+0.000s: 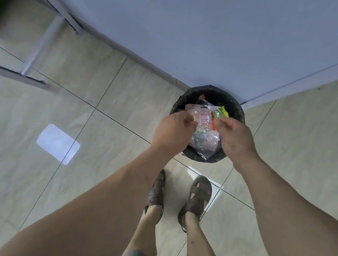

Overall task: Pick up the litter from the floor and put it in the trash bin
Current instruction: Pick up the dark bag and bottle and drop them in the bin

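Observation:
A round trash bin (194, 93) lined with a black bag stands on the tiled floor against the blue-grey wall. Both my hands hover over its mouth. My left hand (171, 132) has its fingers curled at the edge of a clear plastic wrapper (203, 119) with pink and white print. My right hand (237, 138) pinches a small green and yellow wrapper (221, 111) with an orange strip. Clear wrappers (204, 144) hang between the hands, above or inside the bin; which one I cannot tell.
My two feet in brown sandals (197, 195) stand just in front of the bin. A white metal frame (42, 37) rests on the floor at upper left. Glossy beige tiles (79, 139) spread to the left and right.

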